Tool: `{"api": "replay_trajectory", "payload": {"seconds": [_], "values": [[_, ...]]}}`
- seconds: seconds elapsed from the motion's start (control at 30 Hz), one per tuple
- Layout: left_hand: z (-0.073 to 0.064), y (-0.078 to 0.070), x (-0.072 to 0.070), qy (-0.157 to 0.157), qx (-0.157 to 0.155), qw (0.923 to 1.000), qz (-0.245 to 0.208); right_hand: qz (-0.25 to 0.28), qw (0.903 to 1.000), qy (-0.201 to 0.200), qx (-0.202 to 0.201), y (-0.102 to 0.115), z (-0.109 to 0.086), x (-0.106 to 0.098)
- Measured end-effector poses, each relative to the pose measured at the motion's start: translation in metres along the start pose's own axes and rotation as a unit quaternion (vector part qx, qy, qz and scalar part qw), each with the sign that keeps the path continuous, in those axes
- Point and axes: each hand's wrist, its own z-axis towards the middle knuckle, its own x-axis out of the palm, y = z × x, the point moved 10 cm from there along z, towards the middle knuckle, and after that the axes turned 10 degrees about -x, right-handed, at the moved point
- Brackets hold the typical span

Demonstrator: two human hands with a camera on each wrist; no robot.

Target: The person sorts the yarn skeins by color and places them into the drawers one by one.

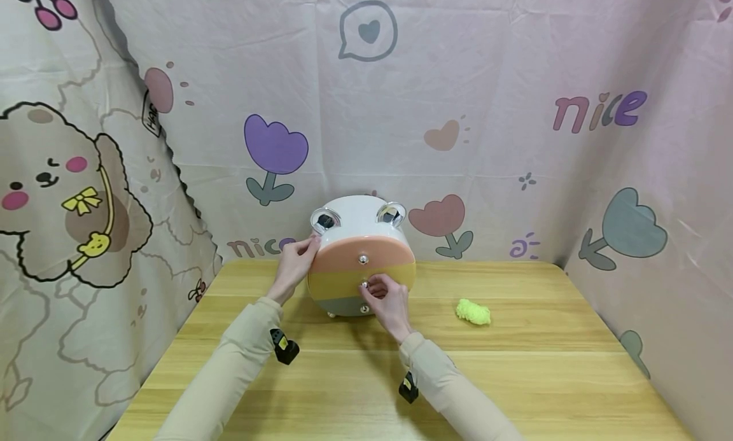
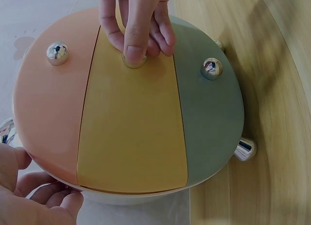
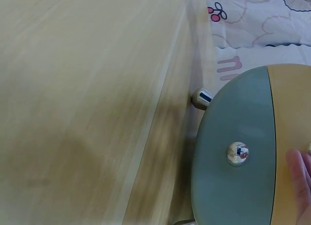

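Observation:
A small round storage box with three drawers, its white top (image 1: 355, 213) bearing two round eye-like ornaments, stands on the table. The drawer fronts are an orange one (image 2: 56, 103), a yellow one (image 2: 131, 132) and a green one (image 2: 209, 123), each with a silver knob. My right hand (image 1: 390, 301) pinches the yellow drawer's knob (image 2: 133, 63) between thumb and fingers, which cover most of it. At the box's upper left side my left hand (image 1: 296, 266) holds the rim with curled fingers. A thin dark gap runs along the yellow front's left end.
On the wooden table (image 1: 527, 364), right of the box, lies a fuzzy yellow-green bundle (image 1: 473, 312). A printed cloth (image 1: 498, 65) hangs behind the table, with more cloth at both sides. Short silver feet (image 2: 245, 149) hold up the box.

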Motion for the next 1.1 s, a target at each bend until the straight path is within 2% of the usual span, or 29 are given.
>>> {"api": "replay_trajectory", "payload": {"seconds": [0.43,0.63,0.87,1.1], "values": [[0.0,-0.001,0.001,0.003,0.001,1.0,-0.007,0.009,1.0,0.0,0.003,-0.003,-0.006,0.0],[0.0,0.0,0.0,0.002,-0.003,1.0,-0.005,0.018,0.9993,0.004,0.032,-0.012,-0.02,0.002],[0.0,0.002,0.001,0.005,-0.009,0.9999,-0.002,0.005,0.9977,0.017,0.065,-0.029,-0.038,0.006],[0.001,0.002,0.001,0.005,-0.012,0.9999,-0.002,-0.003,0.9951,0.014,0.098,-0.04,-0.046,0.007]]}}
